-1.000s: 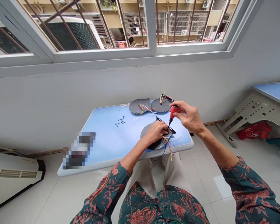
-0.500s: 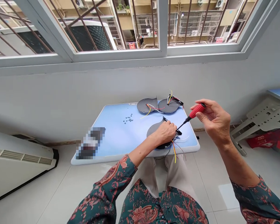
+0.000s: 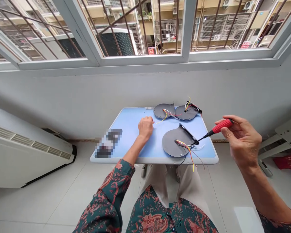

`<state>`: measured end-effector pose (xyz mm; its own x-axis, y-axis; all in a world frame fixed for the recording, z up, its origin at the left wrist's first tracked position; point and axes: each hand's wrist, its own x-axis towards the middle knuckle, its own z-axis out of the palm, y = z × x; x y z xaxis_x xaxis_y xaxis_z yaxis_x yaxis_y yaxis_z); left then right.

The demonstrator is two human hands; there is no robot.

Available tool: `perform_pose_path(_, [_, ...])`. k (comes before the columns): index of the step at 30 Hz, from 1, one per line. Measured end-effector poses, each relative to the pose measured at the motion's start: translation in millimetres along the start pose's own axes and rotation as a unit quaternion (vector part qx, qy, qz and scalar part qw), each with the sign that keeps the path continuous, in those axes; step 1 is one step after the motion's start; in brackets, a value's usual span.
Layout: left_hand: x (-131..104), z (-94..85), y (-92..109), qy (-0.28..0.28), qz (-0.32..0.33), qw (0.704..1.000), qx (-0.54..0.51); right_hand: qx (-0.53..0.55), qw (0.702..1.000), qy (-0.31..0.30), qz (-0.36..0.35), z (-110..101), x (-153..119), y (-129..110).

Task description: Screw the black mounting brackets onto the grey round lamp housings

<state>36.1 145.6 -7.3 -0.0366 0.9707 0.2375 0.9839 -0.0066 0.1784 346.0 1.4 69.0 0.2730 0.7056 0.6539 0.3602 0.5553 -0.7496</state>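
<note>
My right hand [image 3: 244, 139] holds a screwdriver with a red handle [image 3: 221, 126] and a black shaft. The screwdriver's tip reaches the lower end of the black bracket [image 3: 188, 133] on the nearest grey round plate [image 3: 172, 142]. Red, yellow, white and black wires come from the plate's middle and hang over the table's front edge. My left hand [image 3: 145, 127] is down on the blue tabletop, left of the plate, with its fingers curled in. It covers the spot where small dark screws lay, so whatever its fingertips hold is hidden.
Two more grey plates [image 3: 163, 111] with wires lie at the back of the small table [image 3: 133, 158]. A blurred-out item [image 3: 109, 142] is at the table's left. Behind stands a wall under a barred window; a white appliance [image 3: 34, 145] is on the left.
My left hand has left the nearest plate and moved left onto the screws. The screwdriver stays at the bracket in my right hand. The camera view has shifted left.
</note>
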Motion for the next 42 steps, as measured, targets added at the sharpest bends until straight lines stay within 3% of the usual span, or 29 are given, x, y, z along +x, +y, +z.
perform_pose_path(4, [7, 10.3, -31, 0.009, 0.008, 0.998, 0.058, 0.030, 0.997, -0.063, 0.020, 20, -16, -4])
perform_pose_path(10, [-9, 19.8, -28, 0.077, 0.036, 0.996, 0.000, -0.018, 0.989, -0.147, -0.007, 35, -32, -5])
perform_pose_path(12, [-25, 18.1, -22, 0.120, 0.086, 0.988, -0.050, -0.031, 0.988, -0.147, -0.020, 35, -35, -4])
perform_pose_path(15, [-58, 12.3, -5, 0.156, 0.231, 0.946, -0.165, -0.036, 0.989, -0.143, -0.030, 34, -37, -3])
perform_pose_path(17, [-80, 8.4, 9, 0.130, 0.324, 0.904, -0.246, -0.038, 0.989, -0.140, -0.030, 35, -37, -2])
perform_pose_path(19, [-97, 6.3, 21, 0.071, 0.376, 0.869, -0.313, -0.041, 0.989, -0.138, -0.033, 37, -36, -3])
perform_pose_path(24, [-106, 9.0, 39, -0.078, 0.400, 0.820, -0.402, -0.089, 0.982, -0.150, -0.076, 37, -34, -7])
perform_pose_path(32, [-103, 11.8, 44, -0.132, 0.395, 0.820, -0.394, -0.146, 0.934, -0.231, -0.230, 38, -29, -25])
perform_pose_path(42, [-103, 14.9, 43, -0.129, 0.411, 0.814, -0.390, -0.175, 0.910, -0.283, -0.249, 43, -30, -39])
